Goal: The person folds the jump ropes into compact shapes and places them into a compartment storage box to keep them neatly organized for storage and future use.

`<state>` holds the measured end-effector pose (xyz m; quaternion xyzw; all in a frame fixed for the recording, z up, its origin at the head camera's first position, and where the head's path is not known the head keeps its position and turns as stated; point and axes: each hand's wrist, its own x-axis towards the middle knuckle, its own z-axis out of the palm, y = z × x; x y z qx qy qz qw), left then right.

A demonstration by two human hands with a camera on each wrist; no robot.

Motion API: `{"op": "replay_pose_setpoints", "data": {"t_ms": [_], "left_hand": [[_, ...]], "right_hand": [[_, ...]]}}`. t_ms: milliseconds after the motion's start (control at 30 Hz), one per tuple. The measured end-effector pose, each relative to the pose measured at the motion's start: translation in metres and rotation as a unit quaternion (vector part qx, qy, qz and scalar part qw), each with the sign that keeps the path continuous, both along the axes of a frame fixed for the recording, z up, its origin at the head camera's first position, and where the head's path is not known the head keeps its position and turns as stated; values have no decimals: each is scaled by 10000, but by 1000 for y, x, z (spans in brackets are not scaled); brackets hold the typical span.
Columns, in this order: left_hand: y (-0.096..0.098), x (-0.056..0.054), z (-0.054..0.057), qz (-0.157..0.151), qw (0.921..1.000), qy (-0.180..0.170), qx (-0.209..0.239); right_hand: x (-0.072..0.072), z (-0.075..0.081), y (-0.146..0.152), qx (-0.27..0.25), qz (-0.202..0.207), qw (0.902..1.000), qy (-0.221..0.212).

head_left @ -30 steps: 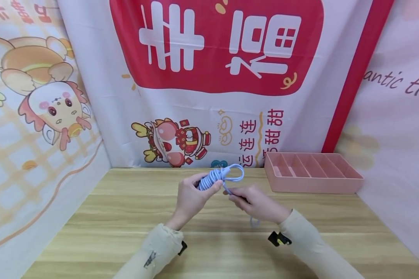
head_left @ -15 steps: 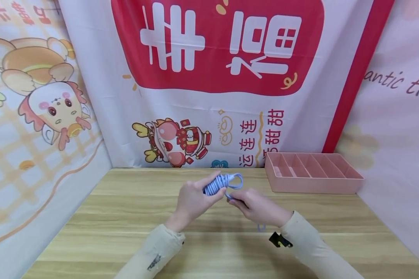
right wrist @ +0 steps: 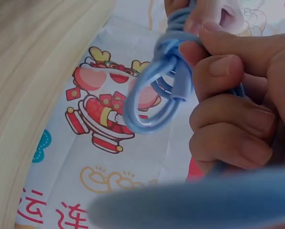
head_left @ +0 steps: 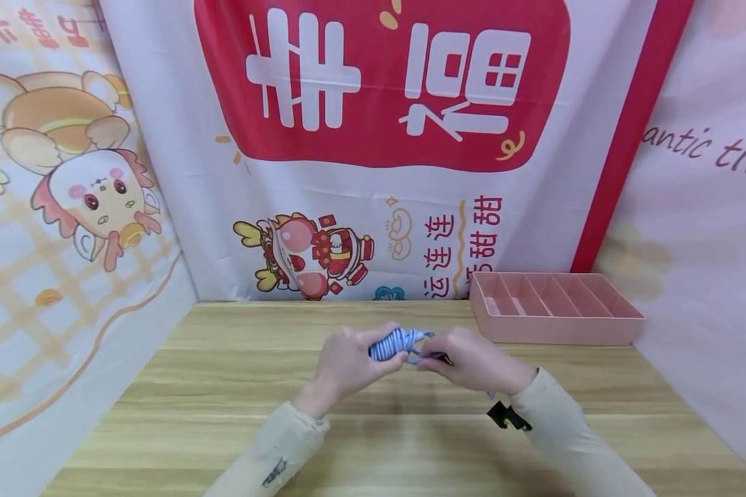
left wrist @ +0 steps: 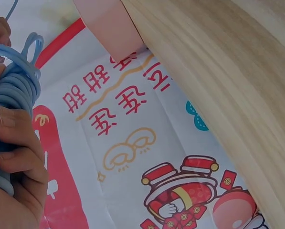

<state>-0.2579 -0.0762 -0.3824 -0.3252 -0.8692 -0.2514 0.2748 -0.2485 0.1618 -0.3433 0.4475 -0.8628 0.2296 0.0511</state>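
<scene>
A light blue cord (head_left: 387, 345) is wound into a tight, ribbed bundle above the table. Around the bundle's near end my left hand (head_left: 351, 359) is curled, its fingers (left wrist: 18, 129) wrapped over the coils. My right hand (head_left: 472, 359) pinches a strand of the same cord just right of the bundle, thumb against forefinger. From the bundle's end sticks out a loop (right wrist: 132, 117), with a thicker sleeve-like piece (right wrist: 182, 83) beside it. A blurred blue length (right wrist: 195, 200) crosses close to the right wrist camera. The left palm hides part of the coil.
A pink divided box (head_left: 559, 328) stands at the table's back right, against the printed cloth backdrop (head_left: 373, 179). Printed cloth also walls the left and right sides. The wood-grain table (head_left: 224, 386) lies under both hands.
Both hands and the bundle have moved slightly down and right. The loop has turned and looks smaller in the head view. The right hand keeps pinching the strand near the bundle.
</scene>
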Motion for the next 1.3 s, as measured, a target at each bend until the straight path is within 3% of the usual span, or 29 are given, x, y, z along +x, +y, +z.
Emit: {"op": "replay_pose_setpoints", "data": {"t_ms": [267, 533, 733, 867, 1133, 1300], "left_hand": [[-2, -3, -5, -627, 9963, -43, -587], [-3, -5, -3, -1276, 9887, 134, -771], [1, 0, 0, -1563, 9831, -82, -948], [4, 3, 0, -1739, 9808, -46, -884], [6, 3, 1, -2176, 9719, 800, -404], [8, 2, 0, -2008, 9654, 1643, -245]], "right_hand": [[-6, 1, 9, -330, 413, 9985, -108], [-15, 1, 18, -1333, 1033, 9856, 80], [-2, 8, 5, -1648, 1408, 9762, -59], [10, 17, -5, -1776, 1554, 9716, -173], [5, 12, -2, -2222, 1087, 9662, -721], [-12, -6, 6, -2546, 602, 9581, -1165]]}}
